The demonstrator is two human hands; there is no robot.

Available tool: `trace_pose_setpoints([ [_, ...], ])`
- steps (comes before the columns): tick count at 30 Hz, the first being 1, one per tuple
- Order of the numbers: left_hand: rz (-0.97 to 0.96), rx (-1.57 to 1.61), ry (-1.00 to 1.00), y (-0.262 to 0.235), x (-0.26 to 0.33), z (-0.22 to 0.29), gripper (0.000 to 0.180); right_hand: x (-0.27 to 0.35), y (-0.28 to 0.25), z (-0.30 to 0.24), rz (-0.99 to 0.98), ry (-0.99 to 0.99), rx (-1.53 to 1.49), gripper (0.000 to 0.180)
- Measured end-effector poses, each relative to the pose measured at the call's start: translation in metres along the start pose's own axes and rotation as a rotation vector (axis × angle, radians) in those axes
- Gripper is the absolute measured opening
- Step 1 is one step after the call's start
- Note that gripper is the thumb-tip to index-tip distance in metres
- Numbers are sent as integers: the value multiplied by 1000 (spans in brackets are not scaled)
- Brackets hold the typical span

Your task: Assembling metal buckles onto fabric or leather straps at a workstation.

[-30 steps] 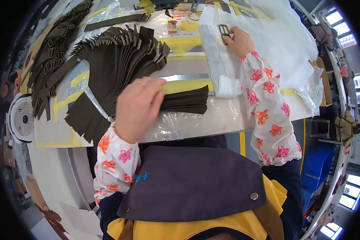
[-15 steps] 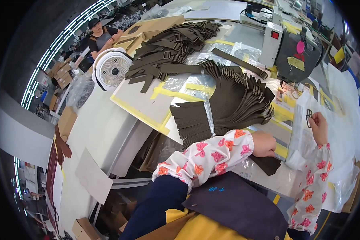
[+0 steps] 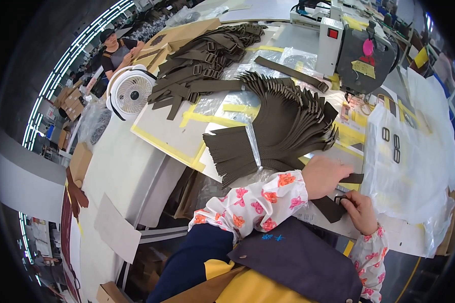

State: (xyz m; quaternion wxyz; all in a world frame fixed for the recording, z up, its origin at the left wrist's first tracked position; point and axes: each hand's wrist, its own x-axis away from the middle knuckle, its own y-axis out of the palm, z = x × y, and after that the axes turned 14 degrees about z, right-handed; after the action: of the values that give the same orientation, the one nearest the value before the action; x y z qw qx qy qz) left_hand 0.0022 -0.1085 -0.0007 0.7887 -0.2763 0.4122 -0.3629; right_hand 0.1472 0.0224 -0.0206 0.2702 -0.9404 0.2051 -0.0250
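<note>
My left hand is closed on a dark olive webbing strap, whose short end sticks out past my fingers. Below that hand, a wider length of the strap lies toward the table's near edge. Between the fingertips of my right hand is a small dark slide buckle, held close to the strap; whether the strap passes through it I cannot tell. Just beyond my left hand a thick bundle of matching straps is fanned out, bound by a clear band.
Loose dark buckles lie on white plastic sheeting at the right. A machine stands behind the bundle. Farther left are a heap of buckled straps, a white fan and another person.
My right hand has come left and nearer from the plastic sheeting, bringing a buckle to the strap by my left hand. The strap's end now shows beyond my left fingers. The view has shifted slightly.
</note>
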Motion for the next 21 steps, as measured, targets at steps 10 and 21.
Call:
trace_pose_setpoints([
  [10,178,417,-89,-37,24,-8,10,-37,23,-44,12,147,-669,13],
  [21,175,397,4,-36,37,2,19,-15,34,-50,26,271,-763,12],
])
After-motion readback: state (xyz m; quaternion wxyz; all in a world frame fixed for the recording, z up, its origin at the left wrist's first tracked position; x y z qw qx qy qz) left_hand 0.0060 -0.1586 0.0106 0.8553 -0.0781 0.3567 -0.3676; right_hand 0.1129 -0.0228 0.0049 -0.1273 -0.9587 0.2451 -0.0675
